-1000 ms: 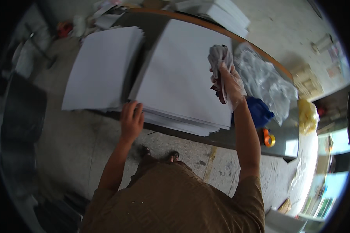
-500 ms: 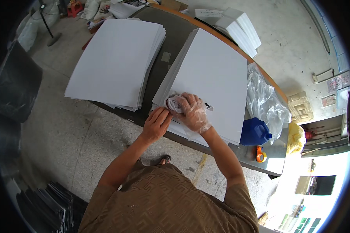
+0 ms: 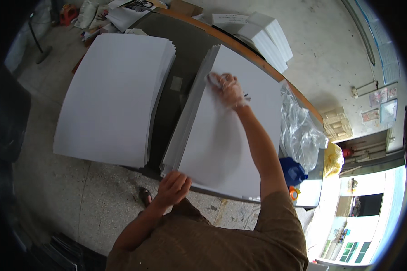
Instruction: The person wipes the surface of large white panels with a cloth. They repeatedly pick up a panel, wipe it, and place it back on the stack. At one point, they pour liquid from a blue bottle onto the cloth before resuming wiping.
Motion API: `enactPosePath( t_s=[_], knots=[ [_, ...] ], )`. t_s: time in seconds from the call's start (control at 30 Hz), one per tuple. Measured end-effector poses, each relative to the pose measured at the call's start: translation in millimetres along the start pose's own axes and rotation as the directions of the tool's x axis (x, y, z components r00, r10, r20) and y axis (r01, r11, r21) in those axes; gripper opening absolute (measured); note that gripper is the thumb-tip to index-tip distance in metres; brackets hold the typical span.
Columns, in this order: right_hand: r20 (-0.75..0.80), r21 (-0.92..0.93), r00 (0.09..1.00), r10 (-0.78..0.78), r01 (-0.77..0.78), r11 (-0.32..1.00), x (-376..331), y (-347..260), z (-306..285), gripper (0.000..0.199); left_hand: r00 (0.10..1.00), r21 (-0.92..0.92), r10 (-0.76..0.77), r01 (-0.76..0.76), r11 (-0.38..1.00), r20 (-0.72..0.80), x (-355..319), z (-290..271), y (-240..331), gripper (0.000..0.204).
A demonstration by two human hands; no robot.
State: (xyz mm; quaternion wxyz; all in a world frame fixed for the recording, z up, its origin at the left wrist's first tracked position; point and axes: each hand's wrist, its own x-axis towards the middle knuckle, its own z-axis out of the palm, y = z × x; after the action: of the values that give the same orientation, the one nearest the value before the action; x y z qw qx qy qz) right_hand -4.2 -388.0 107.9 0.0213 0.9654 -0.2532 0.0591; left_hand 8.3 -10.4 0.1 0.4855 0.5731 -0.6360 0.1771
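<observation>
My right hand (image 3: 232, 93), in a clear plastic glove, presses a bunched white cloth (image 3: 213, 80) onto the far left part of the top white sheet (image 3: 219, 149). The cloth is partly hidden under my fingers and slightly blurred. My left hand (image 3: 173, 188) is bare, its fingers curled closed over the near left corner of that sheet. Beneath lies a stack of similar sheets, their edges fanned along the left side. A small dark mark (image 3: 247, 96) shows beside my right wrist.
To the left, a second stack of white sheets (image 3: 106, 99) overhangs the dark table (image 3: 187, 61). Crumpled clear plastic (image 3: 298, 128), a blue jug (image 3: 294, 170) and an orange tape dispenser (image 3: 294, 193) lie on the right. White foam blocks (image 3: 267, 40) stand beyond the far edge.
My right hand has moved away from me across the sheet with the cloth, leaving my left hand. My left hand has come nearer to the sheet's near corner. The whole view has shifted.
</observation>
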Motion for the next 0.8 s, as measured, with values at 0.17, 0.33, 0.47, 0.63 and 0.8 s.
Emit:
enactPosePath(
  t_s=[0.17,0.33,0.47,0.63,0.8],
  knots=[
    [-0.073,-0.09,0.966,0.248,-0.254,0.963,122,108,25,0.049,0.999,0.028,-0.028,0.027,0.999,0.031,-4,-6,7,0.021],
    [-0.182,0.065,0.965,0.188,-0.179,0.982,150,155,35,0.049,0.994,0.085,-0.069,0.062,0.994,0.083,-6,-17,11,0.02],
    [-0.125,0.026,0.98,0.153,-0.151,0.988,82,147,34,0.047,0.996,0.119,-0.04,0.03,0.992,0.083,-4,-15,8,0.02],
    [-0.04,0.046,0.982,-0.184,0.185,0.982,-139,25,2,0.054,0.999,0.045,0.014,-0.016,0.999,0.05,5,-7,-2,0.02],
    [0.012,0.172,0.982,-0.189,0.184,0.968,-301,-74,-50,0.05,0.997,0.036,0.062,-0.064,0.997,0.042,7,-1,-7,0.027]
  ],
)
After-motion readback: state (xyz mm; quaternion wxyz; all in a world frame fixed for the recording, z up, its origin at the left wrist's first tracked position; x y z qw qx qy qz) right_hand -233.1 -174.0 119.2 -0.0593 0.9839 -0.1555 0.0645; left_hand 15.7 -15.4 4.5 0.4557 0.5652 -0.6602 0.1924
